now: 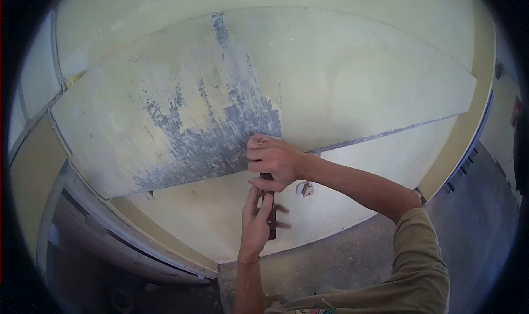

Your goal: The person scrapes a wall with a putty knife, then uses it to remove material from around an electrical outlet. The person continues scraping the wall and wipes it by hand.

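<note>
My right hand (278, 162) is closed around the upper part of a scraper with a dark brown handle (272, 228). Below it, my left hand (255, 223) grips the lower handle, some of its fingers showing on the far side. The scraper's top end is mostly covered by my right hand, against the lower edge of a cream-painted panel (363, 77). Around and left of my hands, the paint is worn off in streaks, leaving a bare grey patch (204, 149).
Under the panel is a cream wall with a small pale fitting (304, 189). Its lower edge meets a speckled grey floor (341, 259). A door frame (149, 253) runs along the lower left. A blue-edged strip with dark pegs (468, 149) stands at the right.
</note>
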Available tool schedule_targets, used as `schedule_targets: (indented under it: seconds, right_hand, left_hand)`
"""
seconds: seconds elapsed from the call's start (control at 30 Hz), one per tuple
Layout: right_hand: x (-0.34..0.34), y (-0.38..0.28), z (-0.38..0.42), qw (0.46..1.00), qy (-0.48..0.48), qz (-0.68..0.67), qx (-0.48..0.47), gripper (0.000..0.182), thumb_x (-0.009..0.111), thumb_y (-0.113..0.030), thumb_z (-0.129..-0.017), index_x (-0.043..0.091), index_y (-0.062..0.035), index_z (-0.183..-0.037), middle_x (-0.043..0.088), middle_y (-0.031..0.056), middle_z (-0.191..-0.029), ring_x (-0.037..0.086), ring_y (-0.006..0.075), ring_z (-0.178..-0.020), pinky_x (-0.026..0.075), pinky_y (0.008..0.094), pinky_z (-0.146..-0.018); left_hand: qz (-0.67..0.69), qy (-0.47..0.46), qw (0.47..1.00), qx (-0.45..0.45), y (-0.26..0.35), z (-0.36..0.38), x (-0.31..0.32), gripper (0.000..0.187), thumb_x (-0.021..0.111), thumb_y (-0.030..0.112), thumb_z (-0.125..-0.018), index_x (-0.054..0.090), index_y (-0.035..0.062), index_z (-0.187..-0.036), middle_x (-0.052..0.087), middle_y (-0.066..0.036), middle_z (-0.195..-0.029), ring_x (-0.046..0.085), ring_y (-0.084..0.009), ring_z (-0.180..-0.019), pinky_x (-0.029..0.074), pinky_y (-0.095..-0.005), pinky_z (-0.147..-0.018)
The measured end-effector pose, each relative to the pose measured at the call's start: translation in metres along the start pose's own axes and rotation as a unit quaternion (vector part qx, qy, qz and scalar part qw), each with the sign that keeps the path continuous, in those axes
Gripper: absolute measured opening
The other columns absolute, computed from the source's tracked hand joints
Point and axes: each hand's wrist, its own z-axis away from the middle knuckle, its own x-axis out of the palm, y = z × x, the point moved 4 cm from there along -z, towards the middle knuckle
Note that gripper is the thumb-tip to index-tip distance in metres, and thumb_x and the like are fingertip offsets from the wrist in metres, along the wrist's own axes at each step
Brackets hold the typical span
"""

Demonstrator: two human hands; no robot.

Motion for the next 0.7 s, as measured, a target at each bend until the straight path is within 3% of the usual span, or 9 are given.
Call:
schedule_targets:
  seconds: [0.03,0.07,0.13,0.17,0.23,0.3,0.37,0.53,0.7]
  right_hand:
    - [0.002,0.003,0.0,1.0,-0.019,0.002,0.001,0.027,0.069,-0.023,-0.069,0.049,-0.0042,-0.064,0.043,0.0104,-0.072,0.049,0.0312,-0.082,0.041,0.0441,-0.082]
    - [0.006,0.005,0.002,0.999,-0.038,0.001,0.002,0.024,0.068,-0.019,-0.065,0.049,-0.0043,-0.062,0.042,0.0102,-0.07,0.049,0.0307,-0.081,0.041,0.0432,-0.081]
    - [0.002,0.002,-0.002,0.997,-0.071,0.002,-0.008,0.021,0.066,-0.018,-0.064,0.05,-0.0047,-0.06,0.045,0.0106,-0.069,0.05,0.0304,-0.081,0.041,0.0422,-0.08]
    - [0.0,0.004,-0.005,0.995,-0.101,0.015,-0.016,0.017,0.064,-0.016,-0.062,0.052,-0.005,-0.059,0.048,0.0109,-0.068,0.05,0.0302,-0.081,0.04,0.0413,-0.08]
    - [0.006,0.005,-0.006,0.992,-0.112,0.027,-0.043,0.017,0.063,-0.017,-0.065,0.054,-0.0054,-0.057,0.05,0.0114,-0.065,0.051,0.0297,-0.076,0.04,0.0403,-0.078]
    - [0.005,0.002,-0.011,0.99,-0.119,0.038,-0.071,0.019,0.063,-0.019,-0.067,0.056,-0.0058,-0.055,0.052,0.0118,-0.061,0.051,0.0292,-0.071,0.04,0.0394,-0.076]
    - [-0.002,0.003,-0.023,0.959,-0.277,0.055,-0.001,0.027,0.06,-0.024,-0.073,0.06,-0.0058,-0.053,0.053,0.0131,-0.053,0.051,0.0298,-0.061,0.039,0.0391,-0.073]
    - [-0.007,0.014,-0.038,0.969,-0.238,0.054,-0.045,0.039,0.058,-0.031,-0.079,0.06,-0.0046,-0.05,0.05,0.0144,-0.047,0.051,0.0329,-0.051,0.039,0.0393,-0.065]
    - [-0.009,0.017,-0.044,0.964,-0.261,0.036,-0.032,0.046,0.055,-0.033,-0.085,0.06,-0.0047,-0.049,0.05,0.0152,-0.044,0.051,0.0349,-0.046,0.042,0.0409,-0.055]
  left_hand:
    - [-0.088,0.021,0.996,-0.01,0.0,0.001,-0.001,0.039,0.04,0.032,-0.102,0.041,0.0044,-0.13,0.056,-0.01,-0.098,0.063,-0.0178,-0.069,0.052,-0.0265,-0.046]
    - [-0.087,0.028,0.996,-0.01,-0.003,0.002,-0.003,0.039,0.04,0.032,-0.102,0.041,0.0044,-0.13,0.056,-0.01,-0.098,0.063,-0.0178,-0.069,0.052,-0.0265,-0.046]
    - [-0.12,0.005,0.991,-0.063,-0.016,0.008,-0.005,0.036,0.039,0.033,-0.102,0.046,0.0029,-0.12,0.056,-0.007,-0.079,0.056,-0.0135,-0.051,0.044,-0.0245,-0.039]
    - [-0.12,0.014,0.991,-0.059,-0.022,0.007,-0.004,0.036,0.039,0.033,-0.102,0.046,0.0029,-0.12,0.056,-0.007,-0.079,0.056,-0.0135,-0.051,0.044,-0.0245,-0.039]
    - [-0.068,0.036,0.997,-0.02,-0.036,0.006,-0.001,0.03,0.038,0.03,-0.103,0.049,0.0023,-0.106,0.048,-0.002,-0.064,0.047,-0.008,-0.044,0.034,-0.0219,-0.037]
    - [-0.04,0.046,0.998,-0.007,-0.041,0.002,0.003,0.03,0.038,0.03,-0.103,0.049,0.002,-0.104,0.048,-0.002,-0.063,0.044,-0.0073,-0.042,0.032,-0.0219,-0.036]
    - [-0.017,0.047,0.999,0.006,-0.041,-0.005,0.009,0.031,0.039,0.031,-0.102,0.049,0.0017,-0.101,0.048,-0.003,-0.062,0.041,-0.0067,-0.04,0.029,-0.0218,-0.036]
    - [-0.014,0.054,0.992,0.114,-0.025,-0.019,0.034,0.032,0.038,0.032,-0.102,0.049,0.0022,-0.099,0.046,-0.002,-0.058,0.04,-0.0084,-0.038,0.029,-0.0225,-0.034]
    - [0.007,0.07,0.996,0.047,-0.026,-0.019,0.028,0.033,0.038,0.034,-0.102,0.048,0.0032,-0.096,0.047,-0.002,-0.057,0.038,-0.0079,-0.037,0.027,-0.0223,-0.034]
